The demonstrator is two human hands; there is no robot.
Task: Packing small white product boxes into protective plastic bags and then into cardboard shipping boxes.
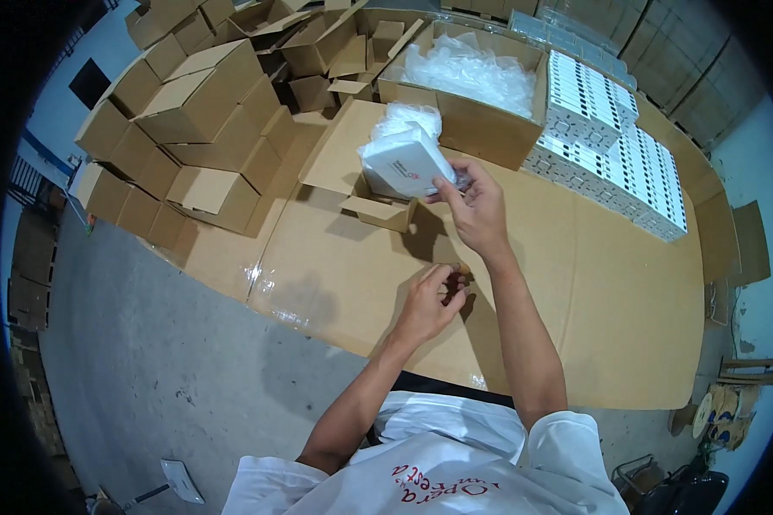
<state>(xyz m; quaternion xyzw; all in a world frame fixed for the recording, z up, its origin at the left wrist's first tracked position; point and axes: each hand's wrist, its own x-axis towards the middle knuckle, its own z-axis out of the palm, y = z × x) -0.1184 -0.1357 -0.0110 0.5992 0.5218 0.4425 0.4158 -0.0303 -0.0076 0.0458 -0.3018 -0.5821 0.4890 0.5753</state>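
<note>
My right hand (472, 206) grips a slim white box (404, 165) by its right edge, thumb on the top face. The box is tilted over a small open cardboard carton (378, 214) whose flaps are spread. Clear plastic wrap (406, 118) shows just behind the box, in or on the carton; what lies deeper inside is hidden. Nearer to me, my left hand (425, 305) hovers over the cardboard-covered table (343, 283). Its fingers are loosely curled, with a gap between thumb and forefinger, and I see nothing held there. A tiny brown spot beside its fingertips is unclear.
Open cardboard boxes (193, 112) are stacked at the left, with more piled at the back. A large carton (455, 116) full of clear plastic bags (472, 73) stands behind the work. Stacked white boxes (610, 176) line the back right. Grey floor (163, 343) borders the table.
</note>
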